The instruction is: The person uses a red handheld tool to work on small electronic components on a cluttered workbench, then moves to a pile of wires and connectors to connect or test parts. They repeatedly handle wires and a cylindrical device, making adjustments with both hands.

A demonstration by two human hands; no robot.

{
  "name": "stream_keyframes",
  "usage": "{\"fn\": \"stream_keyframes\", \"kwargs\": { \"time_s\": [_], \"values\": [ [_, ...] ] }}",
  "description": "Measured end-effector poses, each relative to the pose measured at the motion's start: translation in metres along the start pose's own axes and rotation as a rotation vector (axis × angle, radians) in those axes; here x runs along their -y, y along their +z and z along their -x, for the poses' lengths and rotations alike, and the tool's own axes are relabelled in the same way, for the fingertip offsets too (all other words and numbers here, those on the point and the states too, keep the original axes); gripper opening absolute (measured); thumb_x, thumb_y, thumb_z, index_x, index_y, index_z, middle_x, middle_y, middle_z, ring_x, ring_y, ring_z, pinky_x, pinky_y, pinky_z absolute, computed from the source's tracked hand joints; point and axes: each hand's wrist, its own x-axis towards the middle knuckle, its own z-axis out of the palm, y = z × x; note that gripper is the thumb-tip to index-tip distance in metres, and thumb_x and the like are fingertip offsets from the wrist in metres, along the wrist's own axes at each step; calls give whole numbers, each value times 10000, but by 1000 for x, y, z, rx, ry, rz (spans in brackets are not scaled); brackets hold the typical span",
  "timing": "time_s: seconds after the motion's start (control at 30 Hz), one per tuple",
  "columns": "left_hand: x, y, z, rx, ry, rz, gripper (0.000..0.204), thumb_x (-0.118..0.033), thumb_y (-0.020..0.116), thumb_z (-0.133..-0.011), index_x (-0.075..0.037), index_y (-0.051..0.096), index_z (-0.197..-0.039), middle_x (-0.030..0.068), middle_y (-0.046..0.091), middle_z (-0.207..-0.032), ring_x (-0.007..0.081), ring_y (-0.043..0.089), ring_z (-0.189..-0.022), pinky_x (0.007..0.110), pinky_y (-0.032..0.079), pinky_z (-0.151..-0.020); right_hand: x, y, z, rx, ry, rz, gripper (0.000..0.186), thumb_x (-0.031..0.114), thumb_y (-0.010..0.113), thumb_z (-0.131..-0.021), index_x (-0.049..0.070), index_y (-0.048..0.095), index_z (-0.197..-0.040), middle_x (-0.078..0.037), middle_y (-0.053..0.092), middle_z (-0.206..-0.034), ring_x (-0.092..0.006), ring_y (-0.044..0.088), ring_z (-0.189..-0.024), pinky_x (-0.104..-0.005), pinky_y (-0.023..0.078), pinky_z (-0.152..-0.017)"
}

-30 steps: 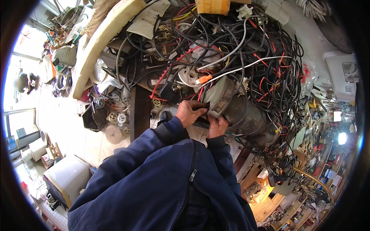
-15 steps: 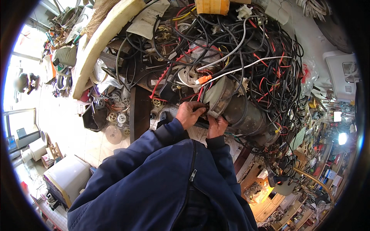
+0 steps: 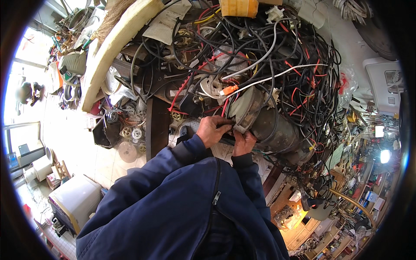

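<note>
A round, greyish, worn housing (image 3: 246, 108) with a flat metal rim sits at the near edge of a heap of cables. It adjoins a dark, dirty cylinder (image 3: 274, 129) lying on its side. My left hand (image 3: 212, 131) is at the housing's near left edge, thumb and fingers pinched together. Close by on the right, my right hand (image 3: 244, 142) has its fingers curled against the rim's lower end. Whatever lies between the fingertips is too small and hidden to name. An orange connector (image 3: 229, 90) on a cable lies just beyond the housing.
Tangled black cables (image 3: 255, 47) cover the bench beyond my hands. A dark wooden leg (image 3: 157, 128) stands to the left, near a flat spool (image 3: 128, 151) on the tiled floor. Shelves crowded with small parts (image 3: 368, 173) run along the right. A white cabinet (image 3: 78, 197) stands at lower left.
My left hand has shifted very slightly at the housing's edge. The right hand and the housing look the same.
</note>
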Motion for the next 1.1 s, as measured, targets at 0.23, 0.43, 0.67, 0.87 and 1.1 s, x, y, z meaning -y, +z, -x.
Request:
{"fn": "stream_keyframes", "kwargs": {
  "time_s": [0.23, 0.43, 0.67, 0.87, 1.1],
  "values": [
    [5, 4, -5, -20, -3, 43, 214, -96, 681, -825, -15, 726, -1018, 139, 694, -906, 242, 682, -803, 339, 519, -731, -1, -1, 1, 41, 12, -92, 149, 32, 642, -853, -36, 675, -982, -67, 679, -862, -129, 619, -707, -295, 509, -634],
    [2, 3, -6, -37, 46, -47, 224, -68, 680, -803, -11, 723, -1016, 142, 688, -885, 259, 676, -777, 336, 516, -715, 2, 3, 2, 17, 49, -158, 160, 28, 653, -856, -30, 676, -1003, -57, 680, -869, -112, 615, -716, -276, 502, -643],
    [9, 4, -8, -27, 46, 22, 225, -87, 678, -809, -18, 724, -1018, 149, 681, -872, 265, 665, -797, 348, 512, -726, 6, 5, 2, 14, 18, -162, 160, 39, 667, -853, -34, 679, -995, -60, 684, -851, -114, 620, -711, -282, 505, -653],
    [4, 1, -1, -19, 98, -45, 220, -96, 678, -815, -18, 726, -1016, 150, 678, -881, 263, 660, -791, 347, 508, -716, -7, 0, 1, 15, 31, -155, 146, 47, 671, -852, -43, 680, -966, -73, 689, -853, -124, 627, -711, -293, 513, -653],
    [8, 2, 0, -15, 95, 33, 231, -78, 665, -813, -7, 720, -1025, 148, 676, -880, 265, 659, -760, 356, 514, -705, -2, -2, 2, 23, 20, -43, 163, 48, 669, -852, -42, 675, -988, -81, 690, -861, -136, 630, -720, -297, 515, -662]
  ]
}}
